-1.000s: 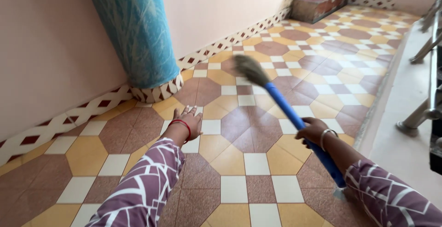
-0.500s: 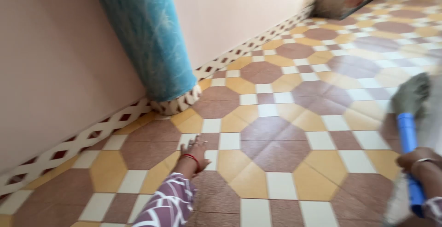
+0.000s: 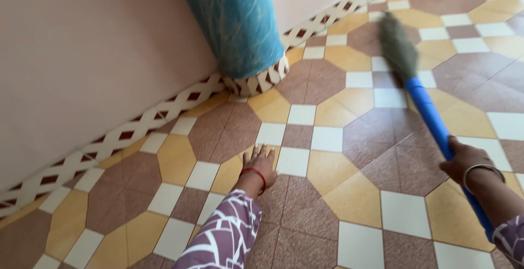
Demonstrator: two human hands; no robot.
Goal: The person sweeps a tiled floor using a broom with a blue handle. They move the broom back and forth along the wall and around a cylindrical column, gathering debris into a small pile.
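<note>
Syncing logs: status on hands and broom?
Right hand gripping broom by its blue handle. Left hand flat on tiled floor. Blue-wrapped pillar beside bristles, apart.

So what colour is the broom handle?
Bright blue; the broom handle shows clearly in the head view, in the right hand.

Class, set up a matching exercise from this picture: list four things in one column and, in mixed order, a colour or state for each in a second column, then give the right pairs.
Things:
1. left hand
2. right hand
3. broom handle
4. pillar

States:
A. wrapped in teal covering, standing by the wall
B. flat on the tiled floor, fingers spread
C. blue, slanting across the floor
D. closed around the handle, bangle on its wrist

Pairs: 1-B, 2-D, 3-C, 4-A
</note>
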